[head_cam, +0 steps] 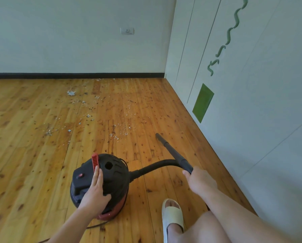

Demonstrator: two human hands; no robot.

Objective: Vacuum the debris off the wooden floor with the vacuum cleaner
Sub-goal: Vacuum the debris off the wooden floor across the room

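The vacuum (115,176), a squat black drum with a red base, sits on the floor (33,172) in the near middle, just in front of the person. The left hand (94,193) lies flat on its lid with fingers straight and thumb spread, gripping nothing; the fingertips reach up beside the red handle (95,161), near the red button (80,175). A ribbed hose (152,168) leaves the drum's right side and curves to the wand (174,153). The right hand (199,181) is curled round the wand's near end, and the nozzle (158,136) points down and away. We cannot tell whether the tip touches the boards.

The debris (88,115), pale crumbs and dark specks, lies scattered from just left of the nozzle back to the skirting (41,75), with a larger white clump (71,93) farther off. None of it looks cleared, so we judge the work barely begun: the whole patch is left, and the nearest crumbs are the likely start. We cannot tell whether the motor runs.

Farther out, a cord (96,225) trails from behind the drum toward us, a slipper (172,216) stands on the near right, white doors (251,120) with a green panel (202,103) close the right side, and a socket (127,30) sits on the far wall. Nothing lies between nozzle and debris; the drum and cord may need pulling along for the far bits.
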